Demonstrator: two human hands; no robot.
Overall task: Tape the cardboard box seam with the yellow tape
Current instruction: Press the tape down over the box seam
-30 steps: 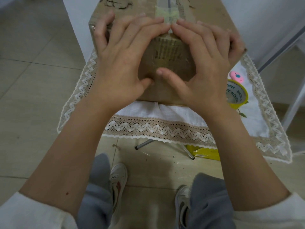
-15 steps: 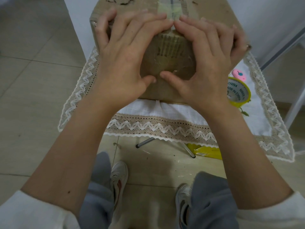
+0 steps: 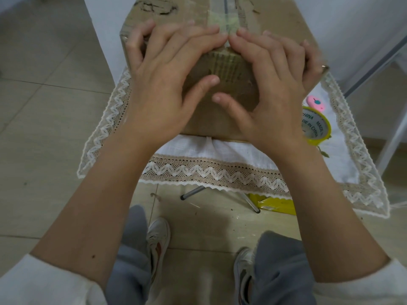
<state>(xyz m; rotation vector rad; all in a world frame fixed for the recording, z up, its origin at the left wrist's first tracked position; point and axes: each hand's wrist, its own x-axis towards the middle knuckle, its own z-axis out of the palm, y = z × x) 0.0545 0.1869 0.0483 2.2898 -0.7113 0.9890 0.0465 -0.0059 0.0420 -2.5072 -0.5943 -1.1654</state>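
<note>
Thumbs have spread; both hands still press the cardboard box edge.

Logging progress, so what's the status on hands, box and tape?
Left hand and right hand pressed flat on box front edge. Strip over top seam. Roll idle at right. Nothing blocking.

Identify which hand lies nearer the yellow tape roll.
The right hand: the yellow tape roll sits just beside its wrist, while the left hand presses the box's far side.
</note>
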